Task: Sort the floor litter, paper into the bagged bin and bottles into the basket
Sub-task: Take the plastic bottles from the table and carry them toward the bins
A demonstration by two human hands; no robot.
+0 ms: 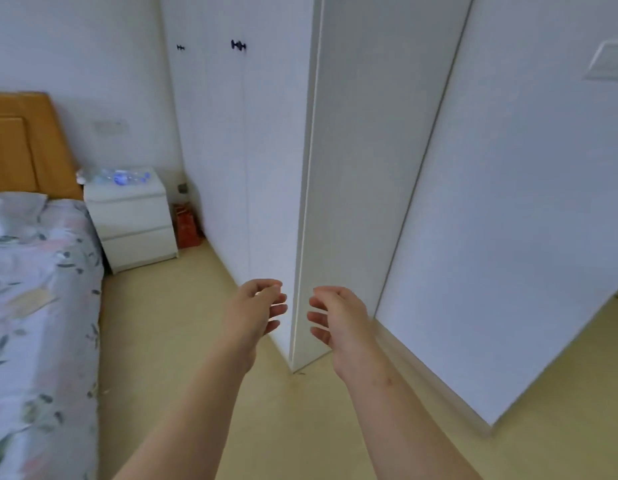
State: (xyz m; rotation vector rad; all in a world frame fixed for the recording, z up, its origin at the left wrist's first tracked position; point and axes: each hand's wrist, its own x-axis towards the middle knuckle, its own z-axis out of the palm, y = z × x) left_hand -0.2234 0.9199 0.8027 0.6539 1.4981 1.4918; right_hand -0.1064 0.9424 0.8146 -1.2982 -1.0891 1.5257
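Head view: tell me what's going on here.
A person holds both hands out over the floor, the left hand and right hand empty with fingers loosely curled, near the corner of a white wardrobe. What look like clear bottles lie on the nightstand beside the bed. No paper, bin or basket shows in this view.

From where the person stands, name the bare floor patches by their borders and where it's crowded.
Bare floor runs between bed and wardrobe; another strip lies along the right wall. Crowded: bottles lie on the nightstand top, a red bag fills the gap beside it.
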